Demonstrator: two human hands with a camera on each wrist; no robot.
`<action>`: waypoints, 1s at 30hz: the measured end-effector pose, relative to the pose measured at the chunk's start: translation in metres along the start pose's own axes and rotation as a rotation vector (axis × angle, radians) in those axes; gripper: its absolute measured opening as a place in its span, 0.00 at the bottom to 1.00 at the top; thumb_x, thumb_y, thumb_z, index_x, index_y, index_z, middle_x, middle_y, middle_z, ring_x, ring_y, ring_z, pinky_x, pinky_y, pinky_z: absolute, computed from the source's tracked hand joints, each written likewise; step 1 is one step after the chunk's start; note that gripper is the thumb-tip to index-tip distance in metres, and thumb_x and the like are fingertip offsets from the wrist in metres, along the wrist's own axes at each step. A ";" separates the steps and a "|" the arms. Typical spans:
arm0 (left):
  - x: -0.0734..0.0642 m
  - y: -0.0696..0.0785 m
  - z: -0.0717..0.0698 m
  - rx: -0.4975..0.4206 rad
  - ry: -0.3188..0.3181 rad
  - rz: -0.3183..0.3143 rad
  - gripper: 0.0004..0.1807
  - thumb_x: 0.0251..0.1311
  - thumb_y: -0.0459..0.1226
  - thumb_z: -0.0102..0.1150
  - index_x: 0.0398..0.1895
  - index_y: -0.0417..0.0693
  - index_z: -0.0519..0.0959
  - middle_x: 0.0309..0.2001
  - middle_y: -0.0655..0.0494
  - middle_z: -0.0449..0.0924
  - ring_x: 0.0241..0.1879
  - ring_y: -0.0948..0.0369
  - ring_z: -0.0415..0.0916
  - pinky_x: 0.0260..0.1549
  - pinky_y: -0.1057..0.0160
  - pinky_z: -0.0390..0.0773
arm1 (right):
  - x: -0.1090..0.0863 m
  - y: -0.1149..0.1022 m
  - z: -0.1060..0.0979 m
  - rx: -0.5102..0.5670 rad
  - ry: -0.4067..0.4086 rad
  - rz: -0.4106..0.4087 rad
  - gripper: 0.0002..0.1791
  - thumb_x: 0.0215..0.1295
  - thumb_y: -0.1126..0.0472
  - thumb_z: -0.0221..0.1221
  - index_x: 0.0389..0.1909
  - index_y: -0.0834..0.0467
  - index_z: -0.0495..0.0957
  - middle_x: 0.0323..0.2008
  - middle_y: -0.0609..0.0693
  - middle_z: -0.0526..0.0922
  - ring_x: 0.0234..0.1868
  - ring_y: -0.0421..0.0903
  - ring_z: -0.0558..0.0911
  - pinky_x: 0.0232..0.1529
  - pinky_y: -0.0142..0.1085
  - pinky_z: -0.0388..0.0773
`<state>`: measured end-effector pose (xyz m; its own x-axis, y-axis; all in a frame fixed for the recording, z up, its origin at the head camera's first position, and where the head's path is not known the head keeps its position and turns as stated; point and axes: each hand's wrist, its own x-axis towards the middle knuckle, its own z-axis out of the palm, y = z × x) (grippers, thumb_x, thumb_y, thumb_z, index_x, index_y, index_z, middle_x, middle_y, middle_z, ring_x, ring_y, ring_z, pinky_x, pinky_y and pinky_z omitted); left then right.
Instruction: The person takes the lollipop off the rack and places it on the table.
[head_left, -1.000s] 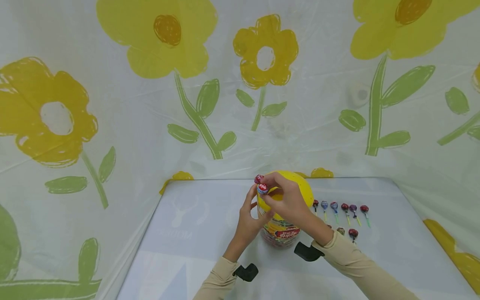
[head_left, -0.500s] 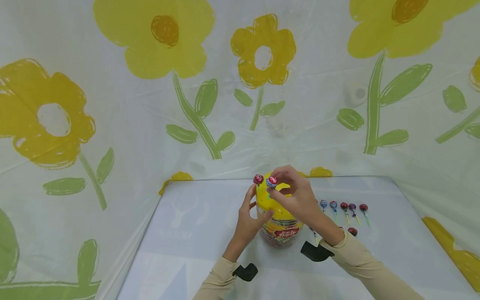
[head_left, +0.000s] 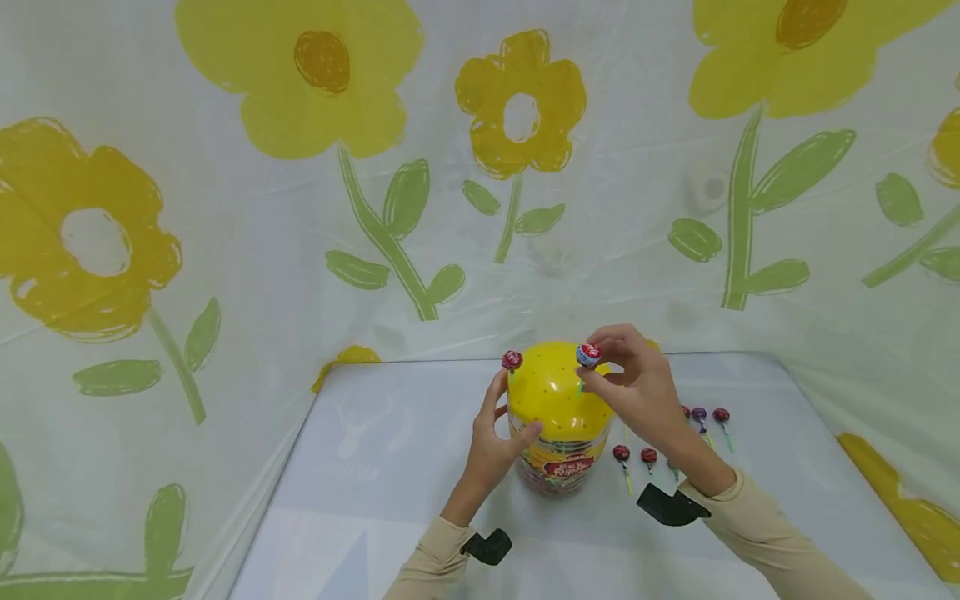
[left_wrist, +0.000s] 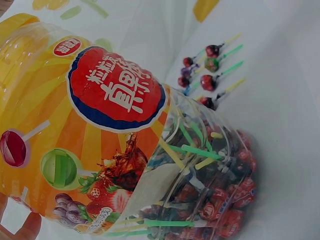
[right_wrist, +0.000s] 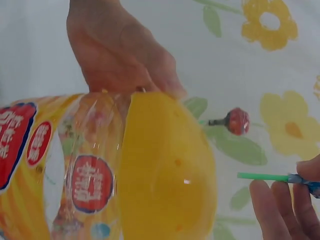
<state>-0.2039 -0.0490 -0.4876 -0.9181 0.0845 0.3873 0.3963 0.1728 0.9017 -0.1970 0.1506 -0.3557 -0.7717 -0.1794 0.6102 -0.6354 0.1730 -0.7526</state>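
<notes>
A clear candy jar [head_left: 566, 468] with an orange label and domed yellow lid [head_left: 558, 379] stands upright on the table. My left hand [head_left: 491, 446] grips its left side, thumb at the lid's front edge. A red-wrapped lollipop [head_left: 512, 360] sticks up at the lid's left, its stick end at the lid beside my left index finger. My right hand [head_left: 641, 396] pinches a blue-and-red lollipop [head_left: 588, 356] just over the lid's right side. Its bare green stick [right_wrist: 262, 176] points toward the lid in the right wrist view. Many lollipops [left_wrist: 230, 200] lie inside the jar.
Right of the jar, loose lollipops [head_left: 648, 456] lie in rows, partly hidden by my right hand and forearm. A white sheet [head_left: 630, 275] with printed yellow flowers hangs behind the white table [head_left: 390, 483].
My right hand has moved right with the blue-and-red lollipop, away from the red one and across the lid. The left hand has stayed on the jar.
</notes>
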 end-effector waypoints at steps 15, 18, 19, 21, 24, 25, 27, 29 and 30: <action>-0.002 0.020 -0.004 -0.003 -0.006 0.004 0.43 0.56 0.49 0.60 0.72 0.52 0.52 0.70 0.56 0.57 0.67 0.56 0.57 0.58 0.47 0.66 | -0.015 0.019 -0.052 -0.125 0.004 0.068 0.21 0.53 0.77 0.63 0.49 0.63 0.72 0.38 0.52 0.79 0.35 0.40 0.80 0.26 0.34 0.82; 0.000 0.004 -0.001 0.001 -0.002 0.014 0.43 0.55 0.50 0.61 0.73 0.58 0.52 0.71 0.60 0.56 0.67 0.58 0.56 0.58 0.48 0.66 | -0.019 0.024 -0.061 -0.175 0.004 0.099 0.21 0.54 0.76 0.63 0.49 0.62 0.72 0.38 0.50 0.79 0.35 0.39 0.79 0.26 0.34 0.82; 0.000 0.001 -0.001 0.003 0.000 0.018 0.43 0.55 0.51 0.61 0.73 0.60 0.52 0.71 0.61 0.56 0.67 0.59 0.56 0.58 0.48 0.66 | -0.021 0.025 -0.063 -0.189 0.005 0.111 0.21 0.54 0.75 0.63 0.49 0.62 0.73 0.38 0.49 0.79 0.35 0.38 0.79 0.26 0.34 0.82; 0.000 -0.001 -0.001 -0.001 0.001 0.028 0.43 0.55 0.53 0.60 0.72 0.62 0.51 0.70 0.62 0.56 0.67 0.60 0.56 0.58 0.48 0.66 | -0.024 0.028 -0.068 -0.220 0.003 0.137 0.21 0.54 0.74 0.64 0.50 0.61 0.73 0.38 0.49 0.79 0.34 0.38 0.79 0.27 0.33 0.81; 0.000 -0.002 -0.001 -0.008 0.002 0.034 0.44 0.54 0.54 0.61 0.72 0.64 0.51 0.70 0.63 0.56 0.67 0.60 0.55 0.58 0.47 0.66 | -0.030 0.034 -0.075 -0.259 -0.005 0.176 0.22 0.55 0.72 0.64 0.52 0.59 0.74 0.36 0.50 0.80 0.32 0.39 0.80 0.27 0.32 0.81; 0.000 -0.002 -0.001 -0.008 0.003 0.035 0.44 0.54 0.54 0.61 0.72 0.64 0.51 0.70 0.63 0.56 0.67 0.60 0.55 0.58 0.47 0.66 | -0.032 0.036 -0.077 -0.274 -0.012 0.184 0.22 0.55 0.71 0.64 0.52 0.59 0.74 0.35 0.51 0.80 0.32 0.39 0.80 0.26 0.31 0.81; 0.000 -0.001 -0.001 -0.005 0.002 0.034 0.44 0.54 0.54 0.60 0.72 0.64 0.51 0.71 0.63 0.55 0.67 0.60 0.55 0.58 0.46 0.66 | -0.036 0.040 -0.082 -0.304 -0.024 0.200 0.22 0.56 0.70 0.65 0.52 0.59 0.74 0.33 0.52 0.80 0.30 0.39 0.80 0.26 0.31 0.81; -0.001 -0.001 -0.001 -0.007 0.001 0.031 0.44 0.54 0.54 0.60 0.73 0.64 0.51 0.71 0.63 0.55 0.67 0.60 0.55 0.58 0.45 0.65 | -0.040 0.039 -0.085 -0.340 -0.034 0.209 0.21 0.56 0.70 0.65 0.51 0.59 0.74 0.32 0.53 0.80 0.29 0.39 0.80 0.26 0.30 0.80; -0.002 -0.001 -0.001 -0.006 0.000 0.027 0.44 0.54 0.54 0.60 0.73 0.64 0.51 0.71 0.63 0.55 0.67 0.60 0.55 0.58 0.45 0.65 | -0.043 0.042 -0.088 -0.349 -0.040 0.214 0.21 0.56 0.70 0.64 0.51 0.60 0.74 0.31 0.54 0.80 0.28 0.39 0.80 0.26 0.30 0.80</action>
<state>-0.2029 -0.0499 -0.4891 -0.9069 0.0890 0.4119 0.4213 0.1643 0.8919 -0.1934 0.2509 -0.3915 -0.8900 -0.1404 0.4338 -0.4380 0.5277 -0.7278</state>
